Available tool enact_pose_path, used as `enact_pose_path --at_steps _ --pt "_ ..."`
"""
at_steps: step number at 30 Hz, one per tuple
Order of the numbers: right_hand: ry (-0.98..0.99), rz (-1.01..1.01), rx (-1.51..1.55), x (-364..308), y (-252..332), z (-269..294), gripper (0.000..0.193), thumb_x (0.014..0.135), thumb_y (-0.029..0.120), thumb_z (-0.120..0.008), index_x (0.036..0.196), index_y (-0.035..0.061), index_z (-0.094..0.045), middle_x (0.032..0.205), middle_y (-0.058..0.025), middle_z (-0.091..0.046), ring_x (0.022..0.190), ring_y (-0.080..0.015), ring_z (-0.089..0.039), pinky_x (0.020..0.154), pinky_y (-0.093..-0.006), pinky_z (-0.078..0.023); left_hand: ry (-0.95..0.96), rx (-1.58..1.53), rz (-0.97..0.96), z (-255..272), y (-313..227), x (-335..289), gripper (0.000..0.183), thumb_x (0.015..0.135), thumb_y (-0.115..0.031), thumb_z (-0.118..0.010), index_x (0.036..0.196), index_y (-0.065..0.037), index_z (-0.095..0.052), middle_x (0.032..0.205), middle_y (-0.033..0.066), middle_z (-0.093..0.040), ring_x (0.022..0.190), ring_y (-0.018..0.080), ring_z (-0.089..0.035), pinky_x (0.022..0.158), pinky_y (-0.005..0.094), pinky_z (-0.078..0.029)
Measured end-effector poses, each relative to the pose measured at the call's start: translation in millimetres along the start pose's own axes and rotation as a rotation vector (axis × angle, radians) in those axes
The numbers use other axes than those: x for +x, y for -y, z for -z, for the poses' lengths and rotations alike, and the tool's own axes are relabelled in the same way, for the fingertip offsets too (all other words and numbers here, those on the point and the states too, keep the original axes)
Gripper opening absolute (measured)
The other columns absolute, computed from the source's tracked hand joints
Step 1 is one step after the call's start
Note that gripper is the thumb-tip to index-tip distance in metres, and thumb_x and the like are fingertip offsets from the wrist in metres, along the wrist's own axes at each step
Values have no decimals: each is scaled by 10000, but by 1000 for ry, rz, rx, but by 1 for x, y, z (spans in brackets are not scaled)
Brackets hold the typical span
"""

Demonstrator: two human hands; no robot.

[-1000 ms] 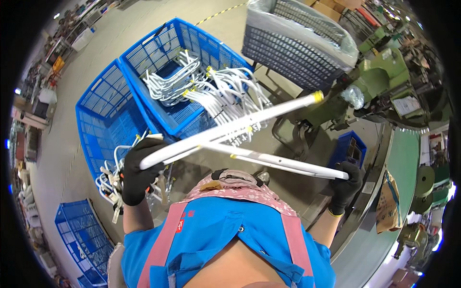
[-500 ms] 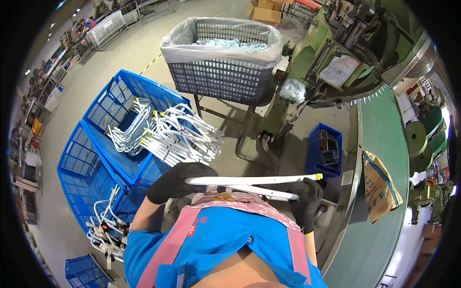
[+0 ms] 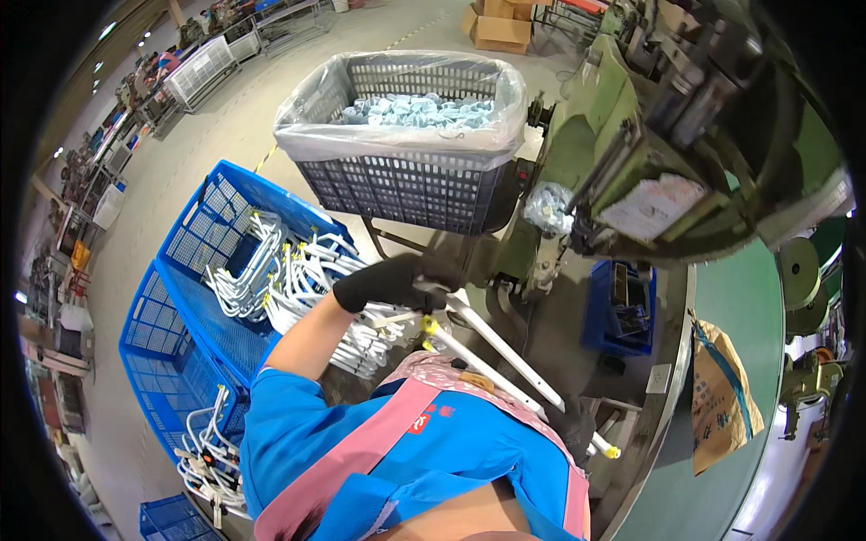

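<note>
A white tube frame point(image 3: 505, 347) with yellow end caps slants in front of my body, its two long legs running side by side from upper left to lower right. My left hand point(image 3: 397, 281), in a black glove, is closed around the upper end of the frame. Lower down, my right hand point(image 3: 570, 426), also gloved in black, grips the other end, partly in shadow. A yellow cap point(image 3: 429, 326) shows just below my left hand; another yellow cap point(image 3: 612, 452) sticks out beyond the right one.
A blue crate point(image 3: 212, 302) at the left holds many bent white tubes point(image 3: 311, 302). A dark, bag-lined crate point(image 3: 397, 185) of light blue pieces stands ahead. Right of it are a green machine point(image 3: 595, 117), a small blue bin point(image 3: 591, 307) and a green table point(image 3: 749, 361) with a paper sack point(image 3: 722, 397).
The tubes have swung from nearly level to a steep slant. My left hand has moved up and right, my right hand lower. The view has shifted slightly.
</note>
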State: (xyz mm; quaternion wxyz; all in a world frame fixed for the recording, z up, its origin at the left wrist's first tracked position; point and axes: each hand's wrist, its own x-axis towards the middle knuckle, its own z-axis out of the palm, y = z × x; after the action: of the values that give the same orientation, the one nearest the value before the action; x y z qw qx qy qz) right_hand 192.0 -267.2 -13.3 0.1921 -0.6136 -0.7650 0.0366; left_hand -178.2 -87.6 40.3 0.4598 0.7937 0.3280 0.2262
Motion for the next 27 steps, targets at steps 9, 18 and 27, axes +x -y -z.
enact_pose_path --at_steps 9,18,27 --pt "183 56 -202 80 -8 -19 146 672 199 -643 817 187 -659 919 -68 -602 821 -268 -601 626 -400 -477 -684 549 -157 200 124 126 138 835 -84 -651 960 -35 -683 926 138 -694 867 251 -679 762 326 -515" --pt "142 -323 -109 134 19 -48 221 679 293 -720 873 202 -664 867 -41 -635 778 -256 -630 613 -405 -495 174 132 766 249 264 198 508 876 -452 -573 1197 -58 -574 1173 179 -603 1132 248 -527 979 347 -372" --pt "47 -508 -13 156 30 -76 234 688 264 -733 847 118 -645 791 -125 -639 730 -345 -622 607 -461 -473 75 -17 528 204 227 253 433 796 -163 -685 1182 -17 -558 781 71 -620 615 145 -547 537 290 -439"
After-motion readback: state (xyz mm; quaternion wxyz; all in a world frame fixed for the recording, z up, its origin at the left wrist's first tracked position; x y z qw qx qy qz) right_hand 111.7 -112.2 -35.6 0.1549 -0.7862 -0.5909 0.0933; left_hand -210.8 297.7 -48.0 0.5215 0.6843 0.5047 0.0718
